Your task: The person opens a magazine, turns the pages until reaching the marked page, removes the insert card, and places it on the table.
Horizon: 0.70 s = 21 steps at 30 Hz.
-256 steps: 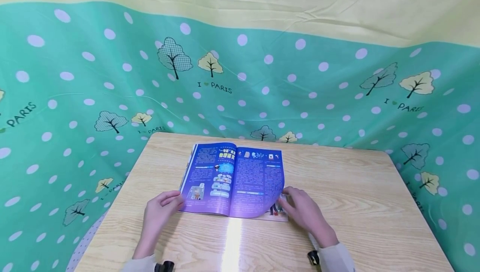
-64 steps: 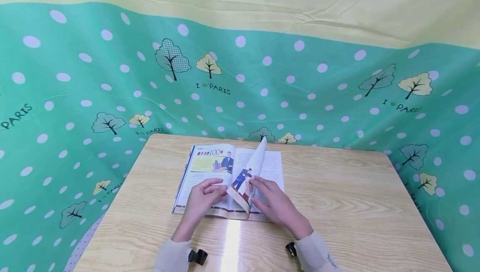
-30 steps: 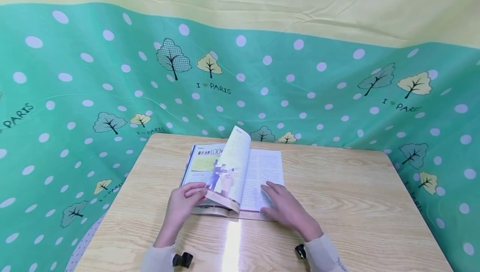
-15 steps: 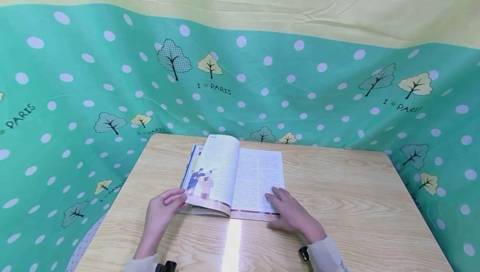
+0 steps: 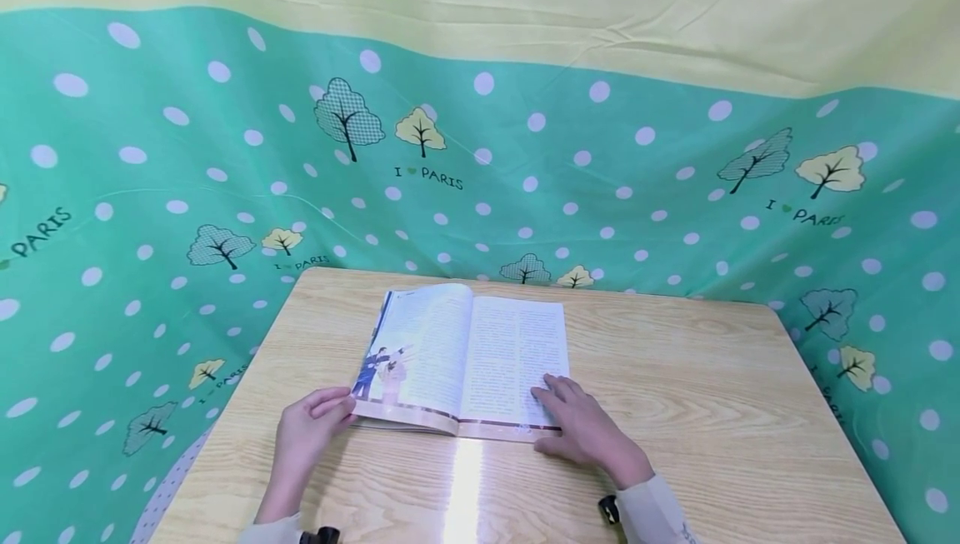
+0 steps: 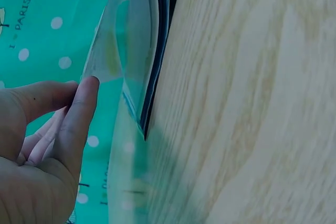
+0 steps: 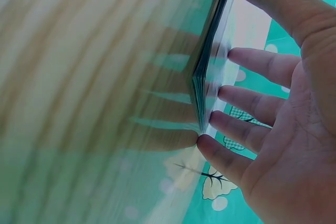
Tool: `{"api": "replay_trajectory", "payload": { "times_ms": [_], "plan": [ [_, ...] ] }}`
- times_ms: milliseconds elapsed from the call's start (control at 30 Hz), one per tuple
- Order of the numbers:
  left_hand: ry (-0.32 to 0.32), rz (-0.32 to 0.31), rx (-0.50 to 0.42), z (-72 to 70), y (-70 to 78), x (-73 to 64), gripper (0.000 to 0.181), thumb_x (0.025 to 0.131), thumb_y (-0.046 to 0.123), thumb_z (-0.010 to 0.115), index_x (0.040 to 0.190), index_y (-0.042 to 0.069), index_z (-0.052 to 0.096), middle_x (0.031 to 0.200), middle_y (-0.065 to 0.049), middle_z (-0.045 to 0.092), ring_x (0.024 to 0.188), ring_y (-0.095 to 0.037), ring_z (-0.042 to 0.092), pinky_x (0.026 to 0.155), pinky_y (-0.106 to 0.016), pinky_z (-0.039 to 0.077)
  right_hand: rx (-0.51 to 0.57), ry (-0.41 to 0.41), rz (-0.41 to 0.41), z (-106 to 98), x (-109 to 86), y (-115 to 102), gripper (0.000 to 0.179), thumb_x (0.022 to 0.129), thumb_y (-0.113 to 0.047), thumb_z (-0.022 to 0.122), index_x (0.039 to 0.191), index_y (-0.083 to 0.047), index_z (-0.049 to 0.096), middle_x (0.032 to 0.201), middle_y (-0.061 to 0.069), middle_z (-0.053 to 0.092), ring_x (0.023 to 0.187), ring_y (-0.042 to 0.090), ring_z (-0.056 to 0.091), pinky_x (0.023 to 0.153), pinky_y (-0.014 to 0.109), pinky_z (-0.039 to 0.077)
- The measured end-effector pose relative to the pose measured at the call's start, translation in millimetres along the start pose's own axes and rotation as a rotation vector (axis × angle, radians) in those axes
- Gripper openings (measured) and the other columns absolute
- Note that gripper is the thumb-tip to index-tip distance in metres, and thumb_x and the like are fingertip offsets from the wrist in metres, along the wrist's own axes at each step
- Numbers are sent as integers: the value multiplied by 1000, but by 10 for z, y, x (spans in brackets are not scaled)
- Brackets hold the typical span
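Note:
An open magazine [image 5: 495, 361] lies on the wooden table, its left page [image 5: 431, 344] bulging upward near the spine and showing a picture of figures in its lower left. My left hand [image 5: 307, 431] pinches the lower left corner of that page between thumb and finger; in the left wrist view the page [image 6: 107, 40] stands off from the sheets beneath. On the right page's lower right corner rests my right hand [image 5: 588, 427], fingers spread. The right wrist view has its fingertips touching the page and the thumb at the edge of the magazine [image 7: 199, 77].
Light wood makes up the table [image 5: 697, 386], which shines brightly just in front of the magazine. Behind it and along the sides hangs a green dotted curtain [image 5: 562, 177] with printed trees. Black wrist camera mounts [image 5: 321, 536] sit by both sleeves.
Over the last two seconds the page with the figures has swung from right to left, carried by my left hand. My right hand let go of it and settled on the right page.

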State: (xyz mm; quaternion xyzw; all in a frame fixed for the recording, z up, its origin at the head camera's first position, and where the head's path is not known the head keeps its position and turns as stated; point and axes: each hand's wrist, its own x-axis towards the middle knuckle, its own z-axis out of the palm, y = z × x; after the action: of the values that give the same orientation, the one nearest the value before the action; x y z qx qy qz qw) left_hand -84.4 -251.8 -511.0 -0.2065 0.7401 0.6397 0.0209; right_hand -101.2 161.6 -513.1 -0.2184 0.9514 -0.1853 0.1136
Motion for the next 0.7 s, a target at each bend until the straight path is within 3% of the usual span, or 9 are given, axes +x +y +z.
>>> {"api": "replay_trajectory", "payload": {
  "times_ms": [700],
  "plan": [
    [3, -35, 49, -28, -122, 57, 34, 92, 3, 70, 123, -10, 61, 103, -19, 72, 81, -19, 73, 77, -28, 63, 4, -11, -40, -2, -1, 86, 73, 88, -40, 77, 148, -9, 49, 156, 18, 36, 142, 42, 31, 113, 63, 33]
  ]
}}
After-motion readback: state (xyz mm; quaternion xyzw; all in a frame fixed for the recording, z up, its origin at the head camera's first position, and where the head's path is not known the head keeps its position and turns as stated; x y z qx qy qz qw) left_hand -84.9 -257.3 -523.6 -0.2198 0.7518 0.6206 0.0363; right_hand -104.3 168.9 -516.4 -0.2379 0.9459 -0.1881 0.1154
